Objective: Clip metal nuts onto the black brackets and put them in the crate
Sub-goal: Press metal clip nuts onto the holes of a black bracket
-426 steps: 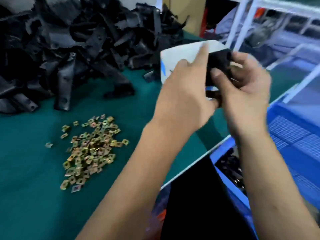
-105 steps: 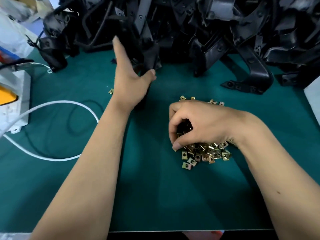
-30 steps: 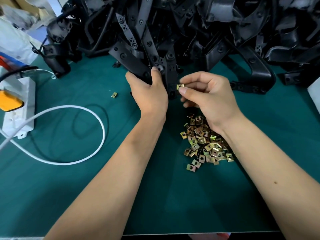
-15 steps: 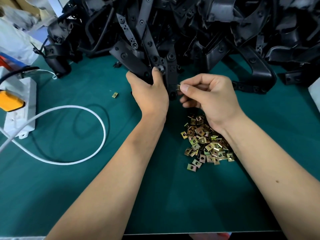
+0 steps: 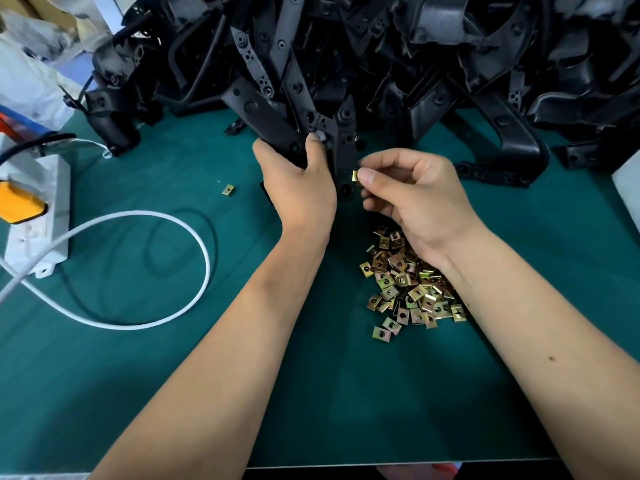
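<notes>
At frame centre, the left hand (image 5: 304, 188) grips a black bracket (image 5: 341, 150); the right hand (image 5: 415, 195) pinches a brass-coloured clip nut (image 5: 354, 176) against its edge.

Work surface: table covered by a dark green mat (image 5: 138, 393), white front edge visible along the bottom. Left side: white power strip (image 5: 38, 216) with an orange-yellow plug (image 5: 17, 202) seated in it; white cable (image 5: 166, 306) loops across the mat. Far left corner: crumpled white plastic bag (image 5: 27, 81). Lighting even, soft shadows.
</notes>
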Tool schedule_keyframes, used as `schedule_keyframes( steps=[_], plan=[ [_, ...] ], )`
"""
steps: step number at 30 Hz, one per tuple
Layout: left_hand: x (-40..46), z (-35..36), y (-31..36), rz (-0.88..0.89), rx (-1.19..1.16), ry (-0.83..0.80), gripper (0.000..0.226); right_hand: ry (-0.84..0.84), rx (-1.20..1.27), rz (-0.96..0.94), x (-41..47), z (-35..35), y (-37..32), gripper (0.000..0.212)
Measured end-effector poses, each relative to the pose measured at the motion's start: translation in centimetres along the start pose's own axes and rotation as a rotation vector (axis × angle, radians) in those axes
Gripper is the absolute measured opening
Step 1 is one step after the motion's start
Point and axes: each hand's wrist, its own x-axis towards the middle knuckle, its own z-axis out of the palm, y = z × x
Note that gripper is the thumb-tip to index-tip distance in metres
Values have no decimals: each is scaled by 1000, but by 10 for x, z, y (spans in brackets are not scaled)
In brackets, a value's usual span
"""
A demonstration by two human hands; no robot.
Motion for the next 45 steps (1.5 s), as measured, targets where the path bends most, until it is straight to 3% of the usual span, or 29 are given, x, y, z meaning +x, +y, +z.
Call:
schedule_keyframes(
  steps=[11, 17, 19, 21, 23, 26, 30, 33, 35, 40, 45],
  plan=[
    [-16, 2, 6, 164, 145, 26, 26, 3, -89, -124, -2, 2, 1, 23],
    [-14, 3, 5, 170, 90, -7, 26, -11, -151, -110, 3, -10, -12, 10],
    [-12, 5, 0, 119, 83, -57, 26, 130, -337, -169, 9, -24, -17, 4],
    [-7, 6, -4, 75, 90, -95, 26, 217, -759, -258, 15, -39, -17, 7],
    [-1, 7, -7, 33, 108, -130, 26, 126, -1050, -206, 15, -47, -16, 6],
    [9, 5, -7, 8, 129, -131, 26, -31, -1235, -118, 15, -46, -11, 18],
    [15, 1, -5, -63, 64, -102, 21, -77, -1192, -163, 14, -45, -15, 18],
    [12, 0, -3, -81, 20, -95, 20, -207, -1173, -161, 10, -42, -19, 26],
    [9, 0, -2, -83, 9, -101, 17, -255, -1185, -180, 10, -39, -18, 19],
    [8, -2, 3, -131, -38, -116, 15, -182, -1161, -256, 11, -38, -12, 10],
    [5, -2, 8, -173, -81, -132, 17, -109, -826, -301, 9, -30, -15, 4]
  ],
)
